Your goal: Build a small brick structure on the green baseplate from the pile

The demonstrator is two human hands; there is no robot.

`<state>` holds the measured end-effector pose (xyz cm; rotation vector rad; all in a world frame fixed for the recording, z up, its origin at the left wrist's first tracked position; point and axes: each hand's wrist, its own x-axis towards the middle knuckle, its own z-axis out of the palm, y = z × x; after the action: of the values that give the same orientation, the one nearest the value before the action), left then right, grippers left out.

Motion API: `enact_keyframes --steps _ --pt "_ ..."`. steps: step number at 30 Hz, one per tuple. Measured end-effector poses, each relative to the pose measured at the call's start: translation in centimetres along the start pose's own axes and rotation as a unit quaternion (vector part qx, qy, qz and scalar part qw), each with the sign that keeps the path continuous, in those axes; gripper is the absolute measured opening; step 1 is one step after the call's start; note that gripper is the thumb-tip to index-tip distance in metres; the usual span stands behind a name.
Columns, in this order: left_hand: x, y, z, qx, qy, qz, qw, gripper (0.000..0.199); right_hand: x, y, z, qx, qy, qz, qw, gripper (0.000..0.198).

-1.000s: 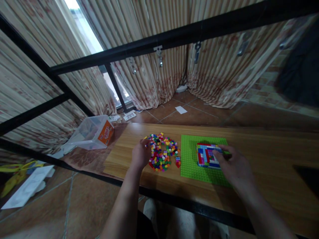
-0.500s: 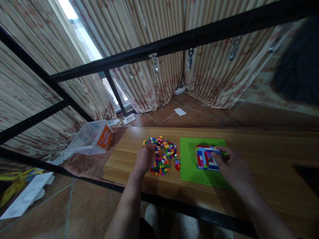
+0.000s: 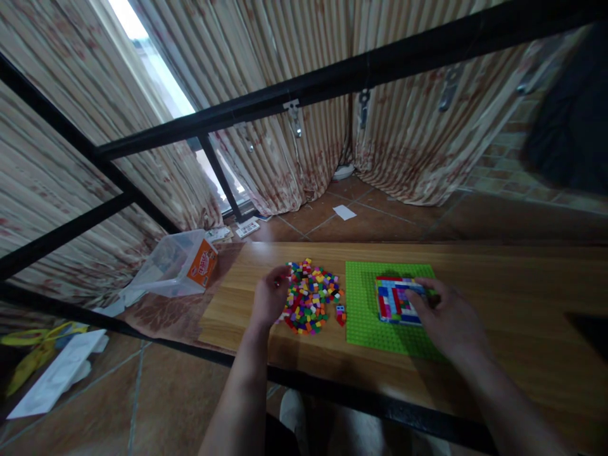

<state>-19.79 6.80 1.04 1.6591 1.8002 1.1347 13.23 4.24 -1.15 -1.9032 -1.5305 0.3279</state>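
My left hand (image 3: pixel 270 297) is at the left edge of a pile of small coloured toy bricks (image 3: pixel 311 304). Its fingers are curled together in a pinch; whatever is between them is too small to make out. On a green studded baseplate (image 3: pixel 361 323) stands a low rectangular toy brick structure (image 3: pixel 392 301) in red, blue, white and other colours. My right hand (image 3: pixel 446 316) grips it from the right, thumb over the top and fingers along the far side, covering its right end. Between pile and baseplate lie a few joined red and blue bricks (image 3: pixel 341 315).
The wooden table (image 3: pixel 232 304) has a dark front edge. Beyond its left end sits a clear plastic box (image 3: pixel 166 269) with an orange label. A black metal frame (image 3: pixel 332 88) crosses in front of the curtains. White packaging (image 3: pixel 57 377) lies on the floor at left.
My left hand has drawn back slightly left, off the bricks, uncovering more of the pile. My right hand stays on the brick structure. The view has shifted a little.
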Motion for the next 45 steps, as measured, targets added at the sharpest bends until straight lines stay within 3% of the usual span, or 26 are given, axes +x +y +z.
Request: enact_keyframes --steps 2,4,8,12,18,25,35,41,45 --pt "0.8 -1.1 -0.9 0.04 0.076 -0.064 0.994 0.036 -0.1 -0.1 0.0 0.005 -0.003 0.006 1.0 0.055" --pt "1.6 -2.2 -1.4 0.076 0.116 -0.109 0.984 0.04 -0.1 -0.3 -0.1 0.01 -0.005 0.005 1.0 0.055" --pt "3.0 -3.4 -0.6 0.091 0.093 -0.112 0.985 0.038 -0.2 -0.3 -0.4 0.015 -0.016 0.014 1.0 0.057" --pt "3.6 -3.0 0.9 0.14 0.058 -0.071 0.986 0.03 -0.2 -0.3 -0.6 0.007 -0.026 0.013 1.0 0.058" --pt "3.6 -2.5 1.1 0.155 0.044 -0.09 0.983 0.03 -0.2 -0.3 -0.6 0.001 -0.024 0.014 1.0 0.055" --pt "3.1 -2.9 1.0 0.065 -0.021 -0.048 0.997 0.026 -0.1 -0.3 -0.6 0.001 -0.025 0.02 0.999 0.054" --pt "2.7 -0.5 1.3 0.022 -0.006 0.006 1.0 0.028 -0.1 -0.6 -0.8 0.01 -0.03 0.023 0.999 0.054" --pt "3.6 1.0 4.0 0.139 0.04 0.114 0.983 0.029 -0.2 -0.8 -0.8 0.009 -0.025 0.027 0.999 0.051" --pt "4.2 2.2 6.2 0.254 -0.002 0.119 0.96 0.034 -0.2 -1.1 -0.8 0.023 -0.018 0.031 0.999 0.049"
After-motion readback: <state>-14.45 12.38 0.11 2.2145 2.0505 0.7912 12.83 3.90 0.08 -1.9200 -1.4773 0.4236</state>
